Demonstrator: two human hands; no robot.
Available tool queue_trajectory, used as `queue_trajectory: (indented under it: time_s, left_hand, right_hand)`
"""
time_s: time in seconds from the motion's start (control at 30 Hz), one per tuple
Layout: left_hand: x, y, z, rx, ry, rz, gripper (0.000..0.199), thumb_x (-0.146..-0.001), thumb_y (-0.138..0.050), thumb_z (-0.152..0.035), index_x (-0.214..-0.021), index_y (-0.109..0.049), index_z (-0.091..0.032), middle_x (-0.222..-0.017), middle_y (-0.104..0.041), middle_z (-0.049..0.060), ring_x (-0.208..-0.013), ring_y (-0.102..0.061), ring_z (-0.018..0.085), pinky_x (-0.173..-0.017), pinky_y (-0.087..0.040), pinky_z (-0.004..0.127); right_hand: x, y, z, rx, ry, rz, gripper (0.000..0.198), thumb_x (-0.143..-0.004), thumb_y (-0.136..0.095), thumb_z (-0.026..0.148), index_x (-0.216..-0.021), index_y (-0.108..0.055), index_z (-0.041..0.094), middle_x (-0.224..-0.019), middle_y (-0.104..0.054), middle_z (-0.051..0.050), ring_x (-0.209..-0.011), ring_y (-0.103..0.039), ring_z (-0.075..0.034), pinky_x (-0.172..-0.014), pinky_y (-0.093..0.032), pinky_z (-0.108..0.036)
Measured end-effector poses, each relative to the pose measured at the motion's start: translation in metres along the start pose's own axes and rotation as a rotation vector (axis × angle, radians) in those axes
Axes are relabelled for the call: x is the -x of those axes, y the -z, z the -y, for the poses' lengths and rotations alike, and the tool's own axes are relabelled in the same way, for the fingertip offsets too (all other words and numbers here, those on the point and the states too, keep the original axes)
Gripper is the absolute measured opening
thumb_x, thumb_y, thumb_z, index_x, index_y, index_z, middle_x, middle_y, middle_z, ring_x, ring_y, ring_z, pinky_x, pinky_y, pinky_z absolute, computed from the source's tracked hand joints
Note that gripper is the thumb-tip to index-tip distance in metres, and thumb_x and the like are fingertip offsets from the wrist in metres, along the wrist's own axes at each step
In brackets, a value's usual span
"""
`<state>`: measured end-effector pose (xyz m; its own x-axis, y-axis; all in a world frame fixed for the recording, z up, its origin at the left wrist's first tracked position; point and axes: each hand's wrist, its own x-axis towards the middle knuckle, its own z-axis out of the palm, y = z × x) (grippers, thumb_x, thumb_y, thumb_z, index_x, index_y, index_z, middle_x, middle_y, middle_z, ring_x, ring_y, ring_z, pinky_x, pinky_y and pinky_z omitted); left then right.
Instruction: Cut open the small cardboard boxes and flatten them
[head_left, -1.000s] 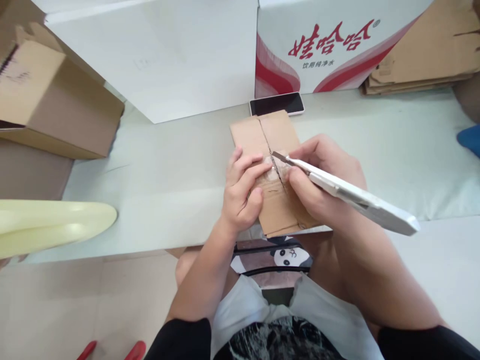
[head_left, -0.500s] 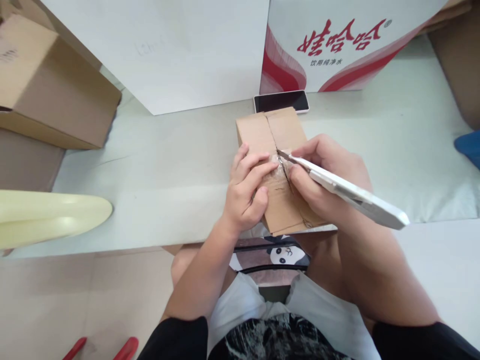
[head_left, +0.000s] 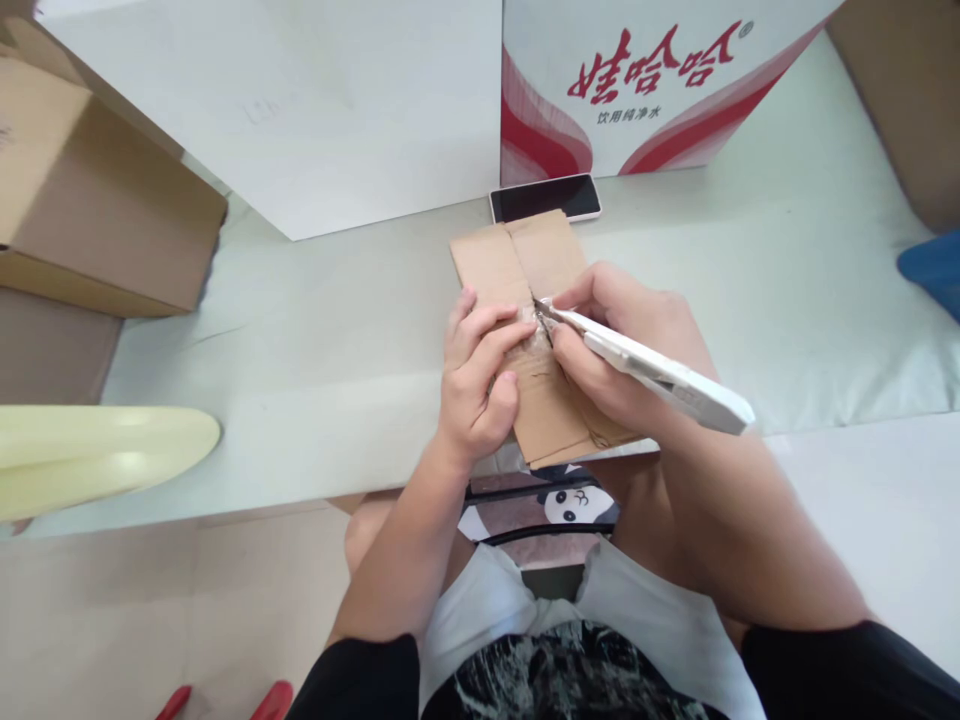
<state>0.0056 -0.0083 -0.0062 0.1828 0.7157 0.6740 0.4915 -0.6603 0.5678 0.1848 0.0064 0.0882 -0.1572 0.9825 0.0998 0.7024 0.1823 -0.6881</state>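
A small brown cardboard box (head_left: 551, 425) sits at the table's front edge, with a dark seam running along its top. Across the middle of that seam lies crumpled clear tape (head_left: 534, 338). My left hand (head_left: 480, 375) rests on the box's left side, fingers stretched out and spread, their tips by the tape. In my right hand (head_left: 626, 340) is a white utility knife (head_left: 660, 372), gripped near its front between thumb and fingers. Its blade tip touches the seam beside the tape; whether it is sunk into the gap I cannot tell.
Just behind the box lies a phone (head_left: 545, 198), against a large white carton (head_left: 375, 120) with red lettering. Brown cartons (head_left: 135, 200) stand at the left. A pale yellow object (head_left: 112, 450) reaches over the left table edge, and a blue object (head_left: 934, 272) is at the right.
The view has shifted slightly, moving the box and phone left in the picture. The knife's rear end has swung a little inward, while its tip stays at the same spot on the seam.
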Motion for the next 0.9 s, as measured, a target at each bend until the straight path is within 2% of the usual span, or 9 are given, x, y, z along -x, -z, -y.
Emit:
queue_trajectory:
  time_s: [0.23, 0.47, 0.63, 0.77, 0.9]
  left_hand:
    - [0.001, 0.0005, 0.0004, -0.006, 0.013, 0.01, 0.041, -0.106, -0.037, -0.045, -0.131, -0.064, -0.027, -0.136, -0.064, 0.008, -0.147, -0.05, 0.03, -0.132, -0.029, 0.058]
    - [0.0002, 0.0014, -0.0004, -0.076, 0.019, 0.031, 0.045, -0.107, -0.031, -0.048, -0.129, -0.064, -0.027, -0.134, -0.065, 0.008, -0.142, -0.055, 0.03, -0.131, -0.032, 0.06]
    - [-0.0004, 0.0012, -0.0003, -0.049, 0.0, 0.014, 0.042, -0.107, -0.034, -0.045, -0.128, -0.065, -0.025, -0.133, -0.065, 0.009, -0.139, -0.057, 0.03, -0.13, -0.034, 0.059]
    - [0.0001, 0.0011, -0.0006, -0.062, 0.008, 0.014, 0.042, -0.107, -0.034, -0.045, -0.128, -0.064, -0.025, -0.134, -0.066, 0.009, -0.143, -0.054, 0.03, -0.13, -0.033, 0.058]
    - [0.0007, 0.0012, 0.0002, -0.062, 0.011, 0.026, 0.044, -0.106, -0.032, -0.045, -0.13, -0.064, -0.026, -0.134, -0.065, 0.008, -0.137, -0.059, 0.029, -0.132, -0.03, 0.059]
  right_hand:
    - [0.0026, 0.0021, 0.0005, -0.089, -0.023, -0.038, 0.007, -0.079, -0.059, 0.03, -0.083, -0.055, 0.026, -0.07, -0.072, 0.003, -0.058, -0.061, -0.017, -0.059, -0.041, -0.031]
    - [-0.0001, 0.0012, 0.0019, 0.003, -0.011, 0.016, 0.012, -0.079, -0.057, 0.034, -0.089, -0.058, 0.027, -0.08, -0.077, -0.001, -0.068, -0.068, -0.023, -0.067, -0.048, -0.037]
    - [-0.0023, 0.0001, 0.0018, 0.059, -0.007, 0.023, 0.016, -0.08, -0.057, 0.036, -0.092, -0.061, 0.026, -0.079, -0.077, -0.002, -0.069, -0.068, -0.024, -0.065, -0.045, -0.036]
    - [0.0001, 0.0007, 0.0022, -0.036, -0.023, -0.012, 0.008, -0.08, -0.058, 0.032, -0.085, -0.059, 0.026, -0.076, -0.076, -0.001, -0.067, -0.067, -0.022, -0.066, -0.047, -0.035]
    - [0.0042, 0.0017, 0.001, -0.143, -0.059, -0.063, 0.004, -0.075, -0.057, 0.027, -0.08, -0.057, 0.026, -0.065, -0.07, 0.003, -0.056, -0.061, -0.018, -0.062, -0.045, -0.033]
